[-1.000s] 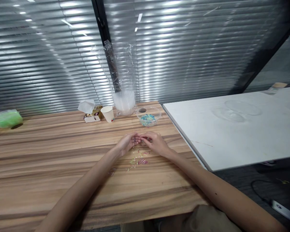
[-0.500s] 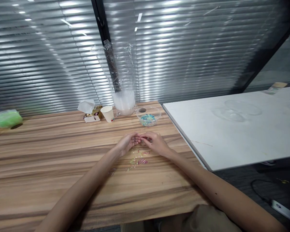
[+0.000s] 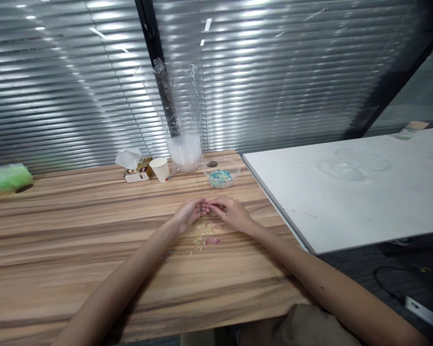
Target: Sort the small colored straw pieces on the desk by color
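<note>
The left hand [image 3: 192, 214] and right hand [image 3: 234, 214] met at bent fingertips (any grip was too small to tell). Nearer, coloured bits [image 3: 212, 240] lay on the worktop [image 3: 94, 226], seemingly light, slippery, best pinched mid-length.

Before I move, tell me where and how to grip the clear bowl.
Probably pinch the clear bowl by its right rim, coming from the right: its round wall rises to an open rim, and the plastic bag stands on its left.
</note>
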`<state>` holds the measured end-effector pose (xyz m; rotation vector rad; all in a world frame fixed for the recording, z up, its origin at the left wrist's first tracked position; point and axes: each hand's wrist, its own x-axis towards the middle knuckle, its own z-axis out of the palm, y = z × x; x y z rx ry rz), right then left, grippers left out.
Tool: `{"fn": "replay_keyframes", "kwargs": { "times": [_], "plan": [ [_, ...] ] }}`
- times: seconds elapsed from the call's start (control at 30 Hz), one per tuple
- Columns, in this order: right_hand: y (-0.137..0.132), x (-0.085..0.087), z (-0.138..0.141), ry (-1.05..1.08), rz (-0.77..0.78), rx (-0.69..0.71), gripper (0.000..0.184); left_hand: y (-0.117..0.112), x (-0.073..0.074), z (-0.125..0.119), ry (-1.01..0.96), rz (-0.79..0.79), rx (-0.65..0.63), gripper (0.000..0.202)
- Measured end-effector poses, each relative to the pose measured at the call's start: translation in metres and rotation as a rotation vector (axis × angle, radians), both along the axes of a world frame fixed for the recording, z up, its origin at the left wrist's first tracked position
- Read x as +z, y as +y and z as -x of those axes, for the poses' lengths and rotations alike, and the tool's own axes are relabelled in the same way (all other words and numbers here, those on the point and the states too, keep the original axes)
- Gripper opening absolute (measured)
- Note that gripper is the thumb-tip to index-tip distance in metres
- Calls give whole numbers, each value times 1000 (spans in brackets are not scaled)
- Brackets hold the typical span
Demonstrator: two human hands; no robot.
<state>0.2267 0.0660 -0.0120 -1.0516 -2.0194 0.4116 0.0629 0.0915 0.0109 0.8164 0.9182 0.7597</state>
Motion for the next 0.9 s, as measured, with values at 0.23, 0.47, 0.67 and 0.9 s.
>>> {"fn": "replay_keyframes", "kwargs": {
  "times": [0.23, 0.47, 0.67, 0.9],
  "plan": [
    [1, -1, 0, -1, 6, 3, 21, 0, -1, -1, -18, -4, 7, 29],
    [0, 1, 0, -2, 17, 8, 21, 0, -1, -1, -30, 8, 11, 32],
    [0, 0, 0, 0, 20, 10, 21, 0, -1, -1, -35, 15, 17, 33],
    [0, 0, 0, 1, 3, 13, 20, -1, 2, -2, -17, 10, 13, 32]
  ]
}}
